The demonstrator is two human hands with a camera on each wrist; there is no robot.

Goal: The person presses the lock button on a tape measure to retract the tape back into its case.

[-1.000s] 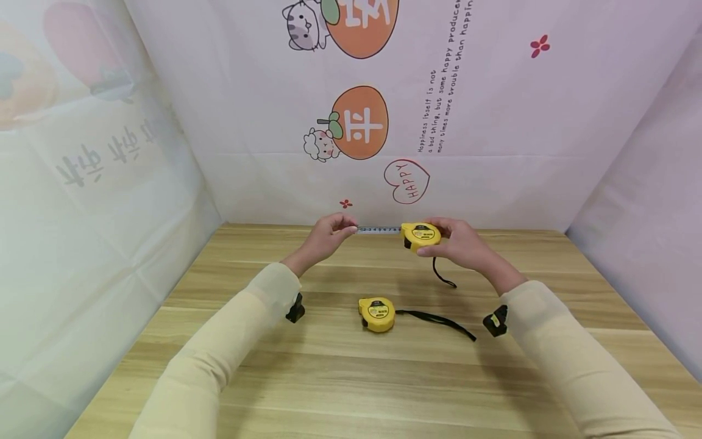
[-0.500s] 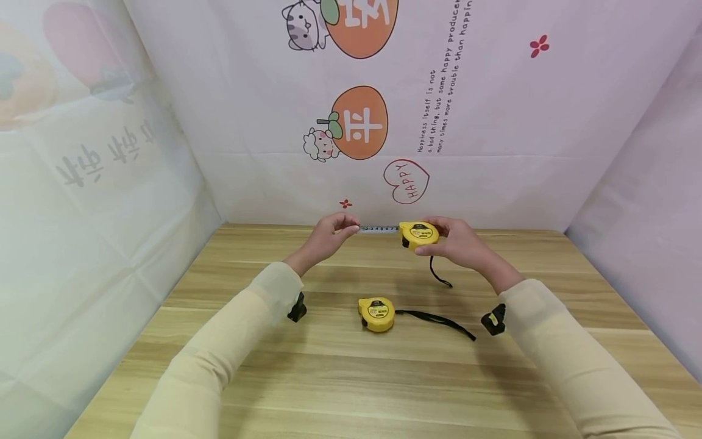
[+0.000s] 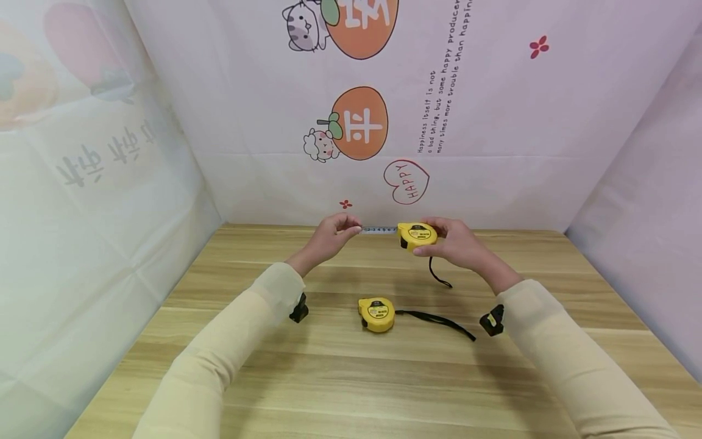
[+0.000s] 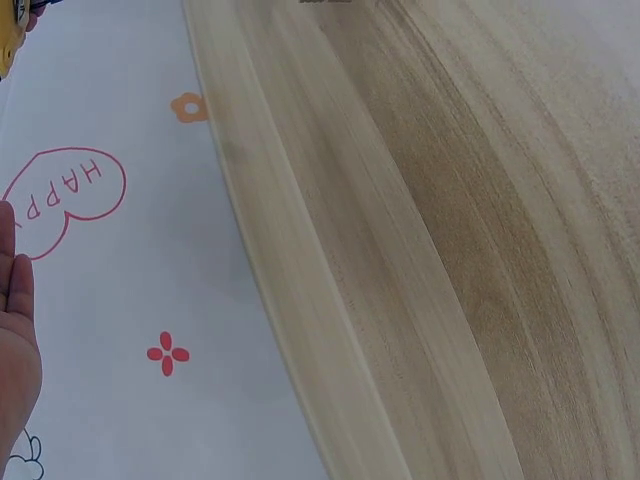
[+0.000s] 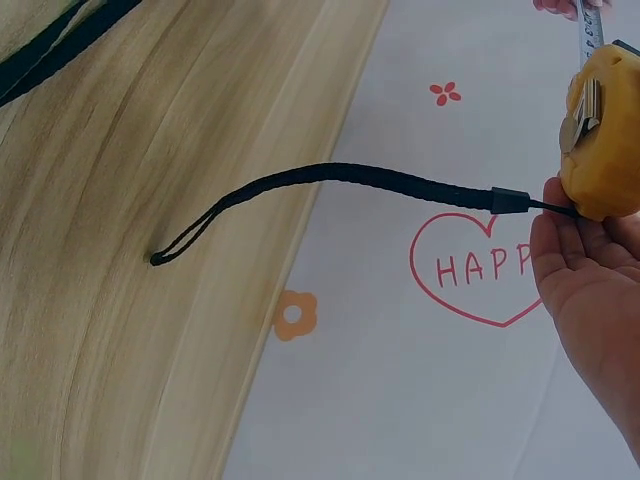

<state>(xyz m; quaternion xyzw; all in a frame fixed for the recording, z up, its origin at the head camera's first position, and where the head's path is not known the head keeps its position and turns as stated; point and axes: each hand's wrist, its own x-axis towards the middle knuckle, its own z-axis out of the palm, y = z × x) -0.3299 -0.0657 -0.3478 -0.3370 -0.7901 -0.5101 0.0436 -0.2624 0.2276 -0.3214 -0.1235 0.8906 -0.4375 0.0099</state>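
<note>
My right hand (image 3: 457, 244) grips a yellow tape measure (image 3: 417, 236) above the far part of the table. A short length of white blade (image 3: 381, 230) with dark numbers runs out of its left side. At the blade's free end, the fingertips and thumb of my left hand (image 3: 331, 235) pinch the tip, which they hide. A black wrist strap (image 5: 380, 177) dangles from the held case in the right wrist view. In the left wrist view, only part of the left hand (image 4: 15, 340) shows at the left border. A second yellow tape measure (image 3: 377, 314) lies on the table nearer to me.
The second tape's black strap (image 3: 436, 317) stretches right across the wooden table (image 3: 351, 390). Behind the table's far edge stands a white printed cloth (image 3: 493, 183), with more white cloth (image 3: 109, 231) along the left and right sides.
The two hands have come slightly closer together: the left moved a little right, the right with the tape measure a little left. The visible blade is shorter. The second tape measure has not moved.
</note>
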